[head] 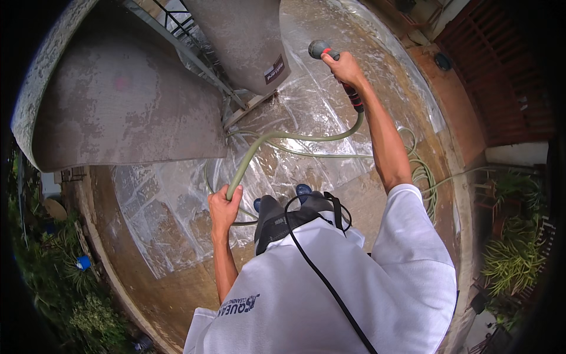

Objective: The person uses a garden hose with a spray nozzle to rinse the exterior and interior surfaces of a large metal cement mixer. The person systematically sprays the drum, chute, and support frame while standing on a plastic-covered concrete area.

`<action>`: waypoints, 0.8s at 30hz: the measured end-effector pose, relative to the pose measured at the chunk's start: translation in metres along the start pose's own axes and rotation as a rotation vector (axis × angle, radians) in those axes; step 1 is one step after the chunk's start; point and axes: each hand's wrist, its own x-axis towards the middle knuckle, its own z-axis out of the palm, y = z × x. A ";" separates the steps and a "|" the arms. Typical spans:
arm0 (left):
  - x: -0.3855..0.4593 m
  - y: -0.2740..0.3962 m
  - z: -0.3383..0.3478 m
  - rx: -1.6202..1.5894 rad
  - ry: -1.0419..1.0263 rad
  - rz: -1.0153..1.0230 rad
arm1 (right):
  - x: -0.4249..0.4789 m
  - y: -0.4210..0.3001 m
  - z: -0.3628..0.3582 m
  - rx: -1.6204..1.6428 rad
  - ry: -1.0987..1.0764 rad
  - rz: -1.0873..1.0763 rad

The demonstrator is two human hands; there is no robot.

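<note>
My right hand (346,68) grips the handle of a hose spray nozzle (319,48), whose round grey head points up and left. A green garden hose (305,136) runs from the nozzle's base in a curve to my left hand (224,207), which is closed around it in front of my legs. Ahead on the left hangs a large rug (132,106), its greyish backing towards me and blotched as if damp. Beside it, a second hanging part of rug backing (247,40) bears a dark label with writing. Whether the two parts are one rug, I cannot tell.
A metal rack (190,53) stands between the rug parts. Wet clear plastic sheeting (168,221) covers much of the floor around my feet. Loops of hose (424,177) lie at the right. Plants (513,265) grow beyond the floor's edges; a reddish slatted gate (499,84) is at upper right.
</note>
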 end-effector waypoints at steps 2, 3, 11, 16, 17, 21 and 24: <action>-0.001 -0.001 0.000 0.011 0.012 0.029 | -0.001 0.006 0.004 -0.065 -0.005 -0.002; -0.001 0.000 0.000 0.008 0.006 0.022 | -0.001 0.008 0.005 -0.019 0.003 -0.008; -0.004 -0.004 0.002 -0.008 -0.004 -0.018 | -0.004 0.016 0.003 0.078 0.019 0.013; -0.003 -0.001 0.000 -0.028 -0.012 -0.051 | -0.013 0.011 0.006 0.092 -0.014 0.020; -0.004 -0.001 0.001 -0.028 -0.018 -0.066 | -0.016 0.009 0.006 0.103 -0.026 0.027; -0.006 -0.001 0.001 -0.005 -0.014 -0.037 | -0.015 0.014 0.005 0.117 -0.024 0.019; -0.007 -0.009 0.005 0.002 -0.003 -0.032 | -0.017 0.013 0.006 0.131 -0.042 0.028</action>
